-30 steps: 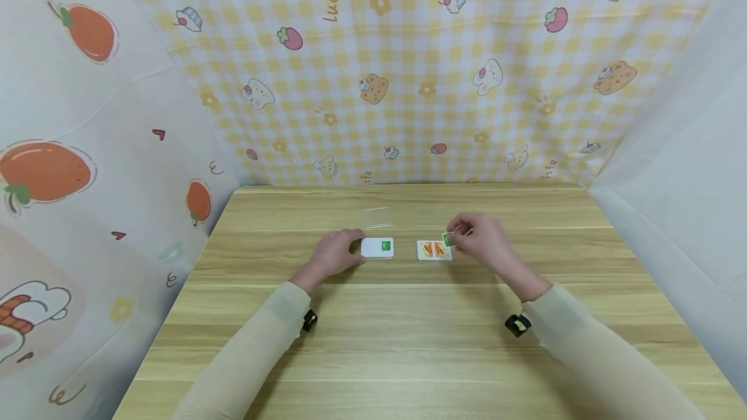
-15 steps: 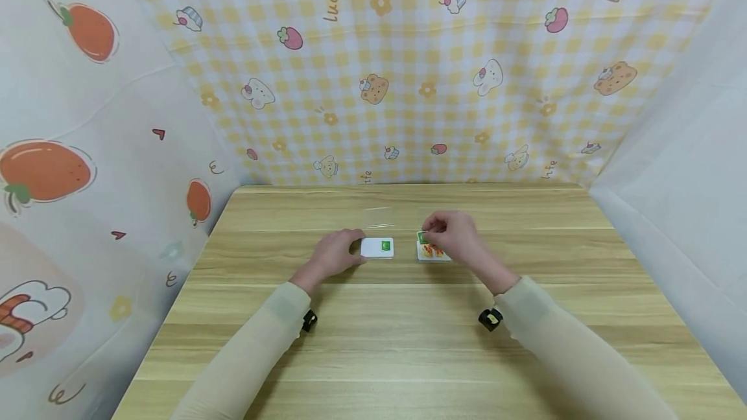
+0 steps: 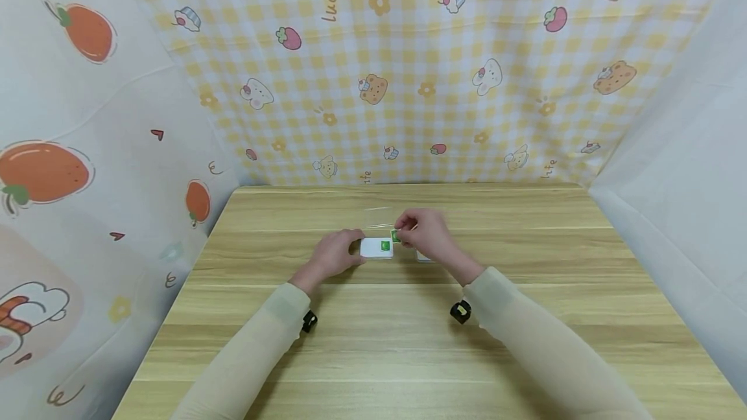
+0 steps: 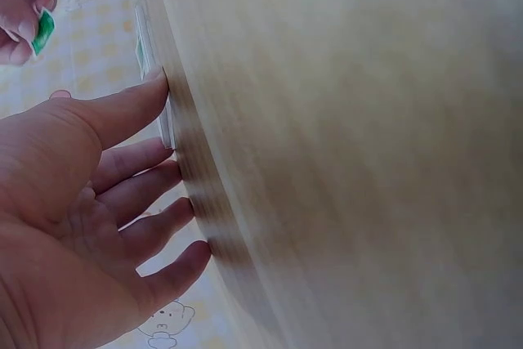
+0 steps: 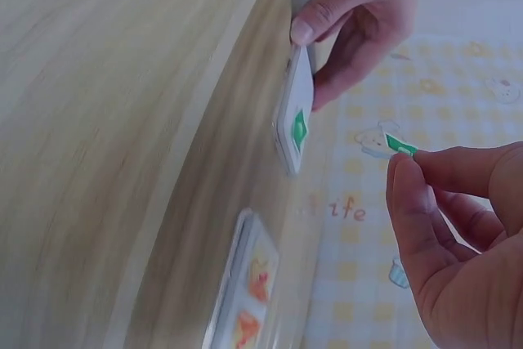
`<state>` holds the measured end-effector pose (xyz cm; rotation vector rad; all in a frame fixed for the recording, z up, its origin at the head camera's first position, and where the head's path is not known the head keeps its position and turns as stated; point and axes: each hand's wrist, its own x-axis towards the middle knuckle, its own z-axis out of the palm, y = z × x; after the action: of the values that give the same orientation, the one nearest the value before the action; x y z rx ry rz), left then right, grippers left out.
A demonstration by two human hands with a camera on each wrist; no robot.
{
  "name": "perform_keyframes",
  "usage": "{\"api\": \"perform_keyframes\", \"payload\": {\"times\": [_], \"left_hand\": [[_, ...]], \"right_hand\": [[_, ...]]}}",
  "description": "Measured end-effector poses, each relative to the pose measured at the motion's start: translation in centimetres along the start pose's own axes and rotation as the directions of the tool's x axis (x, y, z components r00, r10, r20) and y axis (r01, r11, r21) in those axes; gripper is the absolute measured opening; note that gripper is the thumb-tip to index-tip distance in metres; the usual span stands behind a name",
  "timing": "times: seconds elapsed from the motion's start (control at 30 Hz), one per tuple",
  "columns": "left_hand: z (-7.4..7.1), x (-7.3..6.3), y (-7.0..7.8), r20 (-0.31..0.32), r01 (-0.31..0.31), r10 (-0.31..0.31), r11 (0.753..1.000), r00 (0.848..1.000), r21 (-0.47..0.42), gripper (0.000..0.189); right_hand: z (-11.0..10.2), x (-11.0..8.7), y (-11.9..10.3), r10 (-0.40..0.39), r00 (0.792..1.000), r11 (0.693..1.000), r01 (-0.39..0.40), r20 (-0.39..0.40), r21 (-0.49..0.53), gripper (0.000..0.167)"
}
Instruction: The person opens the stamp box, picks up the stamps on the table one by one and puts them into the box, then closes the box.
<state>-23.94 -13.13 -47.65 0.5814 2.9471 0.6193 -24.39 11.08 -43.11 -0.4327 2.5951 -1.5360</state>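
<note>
My left hand (image 3: 335, 253) holds the left end of a white rounded card (image 3: 371, 248) on the table, thumb at the near edge and fingers at the far edge. Near its right end the card carries a small green square (image 3: 385, 245). Between thumb and fingertips, my right hand (image 3: 426, 236) pinches a small green picture piece (image 5: 400, 145) with a white border, raised just off the card's right end. Partly hidden under the right hand is a second card (image 5: 249, 284) showing orange food pictures.
Behind the white card lies a clear flat piece (image 3: 378, 217) on the wooden table (image 3: 373, 342). A yellow checked cloth (image 3: 373, 128) hangs at the back, and white cloth (image 3: 146, 199) lines the sides.
My right hand has moved left with the green picture piece, from the right end of the food card, across it, to beside the white card. The left hand has stayed put.
</note>
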Motion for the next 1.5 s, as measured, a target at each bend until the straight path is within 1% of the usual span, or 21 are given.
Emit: {"api": "perform_keyframes", "payload": {"times": [0.1,0.2,0.33,0.5,0.63,0.7,0.77,0.93,1.07,1.17,1.33,1.5], "left_hand": [[0.0,0.0,-0.1,0.0,-0.002,0.002,1.0,1.0,-0.002,0.043],[-0.1,0.0,-0.2,0.001,-0.004,0.004,1.0,1.0,-0.006,0.044],[-0.2,-0.1,-0.2,0.002,-0.008,0.008,1.0,1.0,-0.009,0.045],[-0.2,0.0,-0.2,0.003,-0.017,0.017,1.0,1.0,-0.006,0.046],[-0.2,0.0,-0.1,0.008,-0.014,0.014,1.0,1.0,-0.008,0.045],[-0.2,0.0,-0.1,0.005,-0.013,0.013,1.0,1.0,-0.004,0.044],[-0.2,-0.1,-0.1,0.003,-0.016,0.016,1.0,1.0,0.001,0.043],[-0.3,0.0,-0.1,0.001,-0.024,0.024,1.0,1.0,0.002,0.042],[-0.2,0.0,-0.1,0.0,-0.025,0.025,1.0,1.0,0.007,0.042],[-0.1,0.1,-0.2,-0.004,-0.025,0.025,1.0,1.0,0.011,0.041],[-0.1,0.1,-0.2,-0.007,-0.026,0.026,1.0,1.0,0.008,0.041],[0.0,0.1,-0.3,-0.007,-0.028,0.028,1.0,1.0,0.007,0.041]], "right_hand": [[0.9,0.5,-0.2,0.019,1.0,1.0,-0.019,0.01,-0.011,0.006],[1.9,1.1,-0.2,0.028,0.999,0.998,-0.027,0.015,-0.058,0.006],[3.1,1.9,-0.1,0.005,1.0,0.99,-0.002,0.022,-0.138,0.003],[4.3,2.6,0.1,-0.026,0.999,0.982,0.031,0.031,-0.185,0.004],[5.2,3.0,0.4,-0.033,0.999,0.97,0.04,0.035,-0.239,0.006],[5.5,3.1,0.5,-0.029,0.999,0.964,0.037,0.037,-0.265,0.004],[5.8,3.2,0.6,-0.022,0.999,0.96,0.031,0.036,-0.28,0.001],[6.3,3.5,0.7,-0.015,0.999,0.953,0.024,0.032,-0.302,0.004],[6.5,3.7,1.0,-0.018,1.0,0.944,0.022,0.013,-0.329,0.005],[6.7,3.8,1.1,-0.013,1.0,0.934,0.012,-0.001,-0.356,0.009],[6.9,3.9,1.1,-0.002,1.0,0.919,0.002,0.0,-0.394,0.011],[7.2,4.1,1.1,-0.001,1.0,0.896,0.001,0.0,-0.443,0.012]]}}
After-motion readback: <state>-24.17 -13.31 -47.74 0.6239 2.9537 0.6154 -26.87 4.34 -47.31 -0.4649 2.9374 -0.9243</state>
